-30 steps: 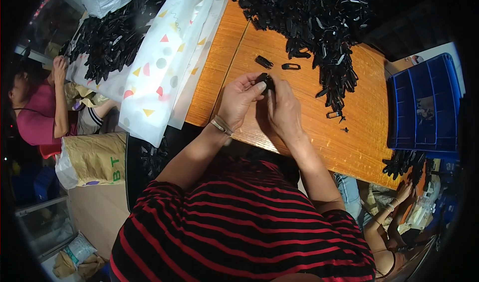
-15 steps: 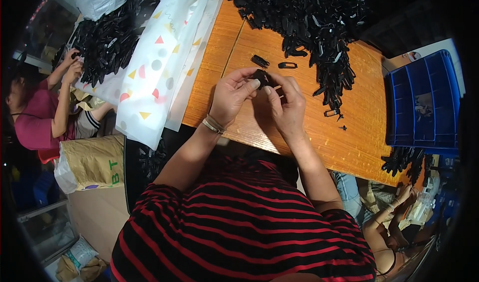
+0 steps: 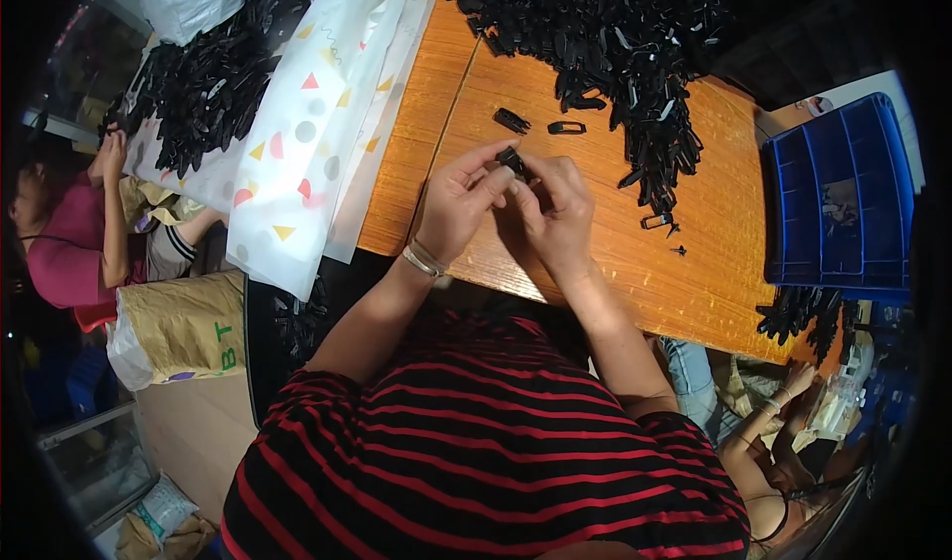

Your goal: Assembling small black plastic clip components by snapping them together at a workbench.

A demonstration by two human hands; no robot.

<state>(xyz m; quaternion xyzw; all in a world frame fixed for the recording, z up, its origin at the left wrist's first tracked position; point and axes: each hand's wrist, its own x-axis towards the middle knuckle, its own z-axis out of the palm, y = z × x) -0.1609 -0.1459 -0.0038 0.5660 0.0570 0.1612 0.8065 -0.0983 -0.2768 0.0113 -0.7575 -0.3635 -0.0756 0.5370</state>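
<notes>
Both my hands meet above the wooden table (image 3: 397, 213), fingers bent round one small black plastic part (image 3: 512, 161). My left hand (image 3: 461, 198) pinches it from the left with thumb and forefinger. From the other side, the fingertips of my right hand (image 3: 560, 208) press on it, covering much of its lower end. Just beyond my fingers lie two loose pieces: a solid-looking black clip-like part (image 3: 512, 120) and a black rectangular frame (image 3: 566, 128). To the right, another open frame (image 3: 655, 221) and a tiny black piece (image 3: 678, 251) rest on the wood.
A large heap of black plastic parts (image 3: 595, 35) covers the table's far side. Patterned white sheeting (image 3: 307, 134) lies at left, near another black heap (image 3: 198, 104). A blue crate (image 3: 838, 198) stands at right. Co-workers sit left (image 3: 74, 228) and lower right (image 3: 764, 461).
My hands have shifted slightly, and the black part between them is now turned more upright. The co-worker at left has lowered their hands a little.
</notes>
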